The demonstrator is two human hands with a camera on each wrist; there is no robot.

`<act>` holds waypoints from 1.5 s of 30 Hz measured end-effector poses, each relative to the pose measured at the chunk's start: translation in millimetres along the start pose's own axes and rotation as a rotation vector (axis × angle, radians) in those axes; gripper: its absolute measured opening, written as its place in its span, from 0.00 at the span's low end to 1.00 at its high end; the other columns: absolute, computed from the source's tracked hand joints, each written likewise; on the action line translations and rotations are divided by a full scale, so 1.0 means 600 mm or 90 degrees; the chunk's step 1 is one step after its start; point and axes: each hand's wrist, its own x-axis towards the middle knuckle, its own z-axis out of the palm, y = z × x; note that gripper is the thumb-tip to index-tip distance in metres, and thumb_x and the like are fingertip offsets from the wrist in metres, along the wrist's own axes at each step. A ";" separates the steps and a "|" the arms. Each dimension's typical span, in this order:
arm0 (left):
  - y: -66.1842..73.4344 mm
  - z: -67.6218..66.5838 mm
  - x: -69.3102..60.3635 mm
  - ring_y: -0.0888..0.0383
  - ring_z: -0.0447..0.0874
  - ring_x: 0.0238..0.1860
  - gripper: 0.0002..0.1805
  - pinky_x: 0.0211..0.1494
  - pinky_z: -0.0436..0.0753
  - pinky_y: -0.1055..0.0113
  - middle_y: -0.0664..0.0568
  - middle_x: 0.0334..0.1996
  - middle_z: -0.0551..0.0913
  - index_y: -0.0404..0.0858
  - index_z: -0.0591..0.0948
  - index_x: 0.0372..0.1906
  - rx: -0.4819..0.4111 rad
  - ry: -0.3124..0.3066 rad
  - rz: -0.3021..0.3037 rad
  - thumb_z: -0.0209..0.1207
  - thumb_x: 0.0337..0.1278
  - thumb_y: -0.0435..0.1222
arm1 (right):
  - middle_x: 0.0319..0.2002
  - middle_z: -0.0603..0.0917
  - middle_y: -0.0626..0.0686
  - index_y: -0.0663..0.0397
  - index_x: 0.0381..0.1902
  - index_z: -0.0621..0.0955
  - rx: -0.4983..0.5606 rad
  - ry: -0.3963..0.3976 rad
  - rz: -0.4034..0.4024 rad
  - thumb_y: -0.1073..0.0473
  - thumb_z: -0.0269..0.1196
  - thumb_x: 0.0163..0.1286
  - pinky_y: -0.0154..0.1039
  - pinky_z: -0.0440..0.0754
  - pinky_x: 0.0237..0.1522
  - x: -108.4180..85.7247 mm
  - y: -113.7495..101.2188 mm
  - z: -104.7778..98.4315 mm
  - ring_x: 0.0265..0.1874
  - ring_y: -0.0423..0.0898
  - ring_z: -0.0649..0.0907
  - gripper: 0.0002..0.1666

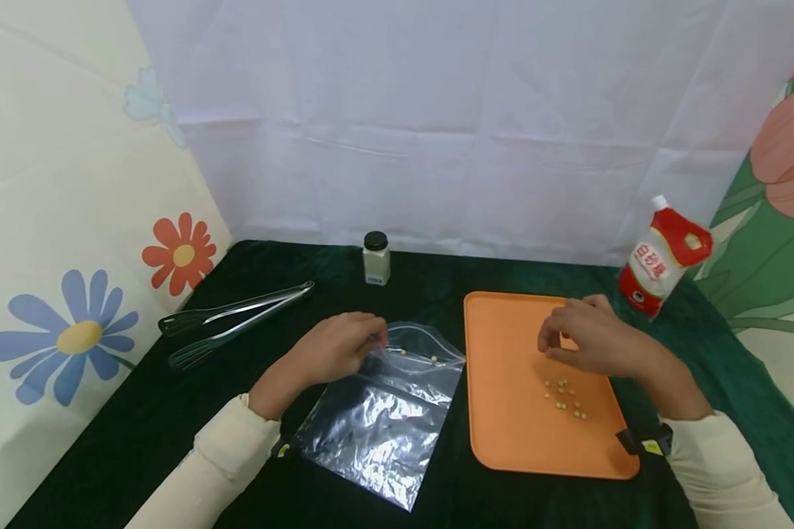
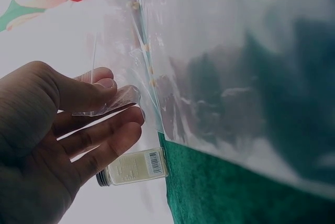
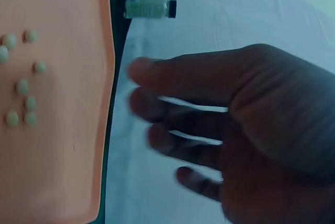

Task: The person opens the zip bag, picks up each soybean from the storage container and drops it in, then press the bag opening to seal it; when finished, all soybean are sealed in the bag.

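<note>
A clear zip bag (image 1: 384, 419) lies flat on the dark green cloth, with several small pale round beans (image 1: 434, 358) near its mouth. My left hand (image 1: 334, 349) pinches the bag's mouth edge between thumb and forefinger; the left wrist view shows the clear film (image 2: 123, 101) folded there. To the right is an orange tray (image 1: 509, 411), on which several loose beans (image 1: 561, 405) sit in a loose group. Above the tray hovers my right hand (image 1: 589, 342), fingers loosely bent. The right wrist view shows nothing between the fingertips (image 3: 141, 72).
Metal tongs (image 1: 238, 316) lie at the left. A small square jar (image 1: 376, 258) with a black lid stands at the back. At the back right, beyond the tray, is a red and white spouted pouch (image 1: 662, 261). A white cloth (image 1: 370, 95) hangs behind.
</note>
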 end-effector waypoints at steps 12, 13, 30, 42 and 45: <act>0.000 0.001 -0.003 0.64 0.74 0.33 0.12 0.36 0.77 0.68 0.60 0.40 0.81 0.47 0.82 0.42 0.004 0.000 0.000 0.60 0.62 0.26 | 0.25 0.74 0.38 0.38 0.30 0.77 0.022 -0.220 0.099 0.55 0.70 0.65 0.52 0.57 0.43 -0.012 0.023 0.012 0.29 0.38 0.73 0.10; 0.000 0.001 -0.003 0.63 0.74 0.33 0.12 0.36 0.77 0.68 0.60 0.40 0.81 0.47 0.82 0.42 0.003 0.000 0.001 0.60 0.62 0.26 | 0.25 0.74 0.38 0.38 0.30 0.77 0.022 -0.221 0.097 0.54 0.70 0.65 0.52 0.57 0.42 -0.012 0.024 0.013 0.28 0.38 0.73 0.11; 0.001 0.001 -0.001 0.63 0.74 0.33 0.11 0.34 0.76 0.68 0.60 0.41 0.82 0.48 0.81 0.42 0.010 -0.009 -0.008 0.60 0.64 0.28 | 0.25 0.75 0.39 0.38 0.31 0.76 0.016 -0.250 0.120 0.52 0.71 0.64 0.54 0.57 0.45 -0.006 0.030 0.033 0.27 0.39 0.73 0.12; 0.000 0.002 -0.002 0.63 0.74 0.33 0.11 0.35 0.77 0.68 0.59 0.41 0.82 0.48 0.82 0.42 0.015 -0.007 -0.008 0.61 0.63 0.28 | 0.25 0.75 0.39 0.38 0.33 0.76 0.040 -0.208 0.087 0.58 0.70 0.65 0.54 0.55 0.46 0.001 0.031 0.035 0.27 0.39 0.74 0.12; 0.000 0.001 -0.001 0.63 0.74 0.33 0.11 0.34 0.76 0.68 0.59 0.41 0.82 0.48 0.82 0.42 0.014 -0.006 -0.005 0.61 0.63 0.27 | 0.25 0.75 0.38 0.37 0.32 0.76 0.025 -0.198 0.082 0.59 0.70 0.64 0.54 0.56 0.46 0.001 0.031 0.037 0.28 0.39 0.73 0.13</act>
